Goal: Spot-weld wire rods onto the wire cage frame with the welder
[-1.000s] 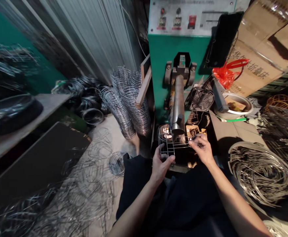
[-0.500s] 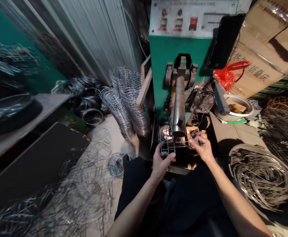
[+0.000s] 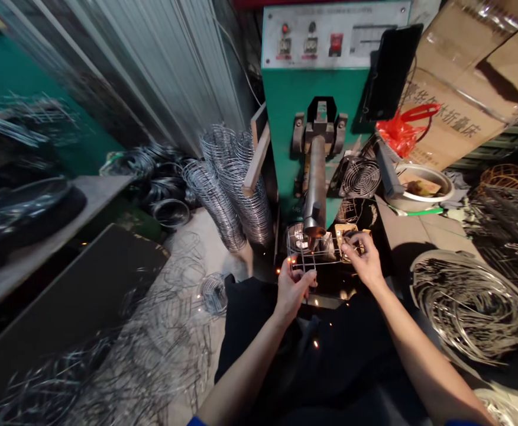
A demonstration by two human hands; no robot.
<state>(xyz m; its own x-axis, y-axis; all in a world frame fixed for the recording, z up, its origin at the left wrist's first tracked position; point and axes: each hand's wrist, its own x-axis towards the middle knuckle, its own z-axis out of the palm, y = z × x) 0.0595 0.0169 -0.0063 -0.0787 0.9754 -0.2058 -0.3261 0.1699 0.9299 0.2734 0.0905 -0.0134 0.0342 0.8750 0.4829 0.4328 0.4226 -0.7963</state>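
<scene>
Below the cylindrical arm of a green machine, a small wire frame is held up. My left hand grips its left part between thumb and fingers. On the other side, my right hand has its fingers pinched near the right end of the frame's wire; the exact contact is too small to make out. The frame's upper edge lies at the tip of the machine arm. Orange sparks are scattered around the frame, my left hand and the dark clothing on my lap.
Tall stacks of wire rings stand left of the machine. Loose wire pieces cover the floor at the left. To the right are a large basin of bent wires, a white bowl and a cardboard box.
Sparks have appeared around the frame and my hands. The view has shifted slightly, and both hands keep nearly the same place by the machine arm.
</scene>
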